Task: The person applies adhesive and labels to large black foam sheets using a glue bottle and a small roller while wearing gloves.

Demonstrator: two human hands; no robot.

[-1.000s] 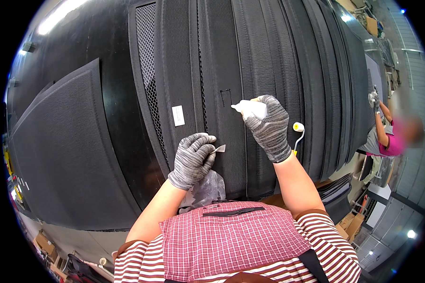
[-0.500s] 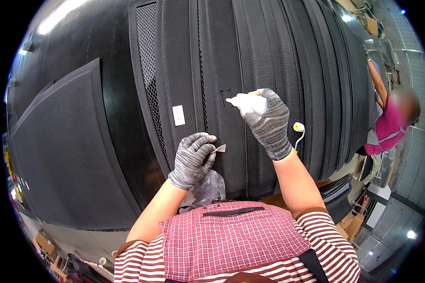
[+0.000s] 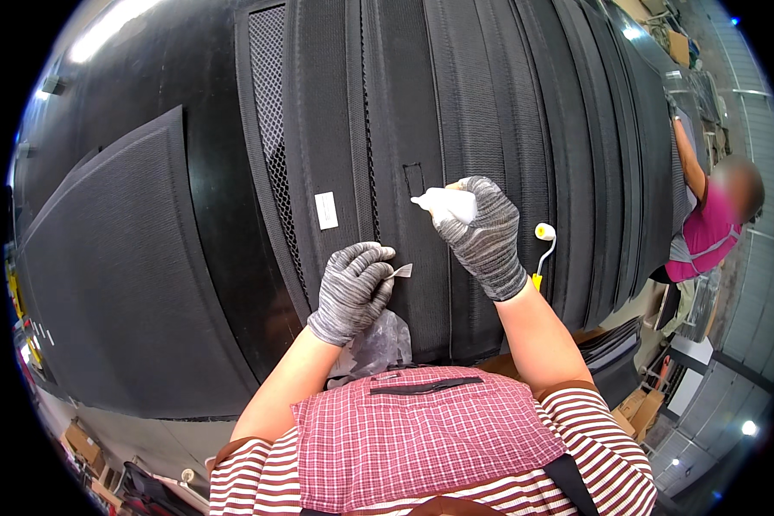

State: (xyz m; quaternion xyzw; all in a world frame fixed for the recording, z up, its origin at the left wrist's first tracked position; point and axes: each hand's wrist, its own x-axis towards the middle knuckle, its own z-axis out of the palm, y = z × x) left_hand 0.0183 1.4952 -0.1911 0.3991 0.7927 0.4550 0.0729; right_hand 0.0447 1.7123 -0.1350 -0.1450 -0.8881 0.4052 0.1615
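My right hand [image 3: 488, 230], in a grey knit glove, is closed round a white squeeze bottle [image 3: 452, 205]. The bottle lies tilted, its narrow tip pointing left, close over a ribbed black panel [image 3: 396, 112]. Just beyond the tip, a thin dark rectangular outline [image 3: 414, 178] shows on that panel. Lower left, my gloved left hand [image 3: 353, 291] pinches a small pale tag [image 3: 402, 271] between thumb and fingers over the panel's near part. A white label [image 3: 326, 211] lies flat on the strip left of the outline.
A small white roller [image 3: 545, 232] with a yellow handle rests right of my right hand. Clear plastic bag [image 3: 378, 342] lies below my left wrist. More black panels overlap to the right; another black mat [image 3: 129, 258] lies left. A person in a pink top [image 3: 707, 228] stands far right.
My right hand has drawn the bottle slightly nearer to me, off the outline, which shows more fully now. My left hand stays put with the tag.
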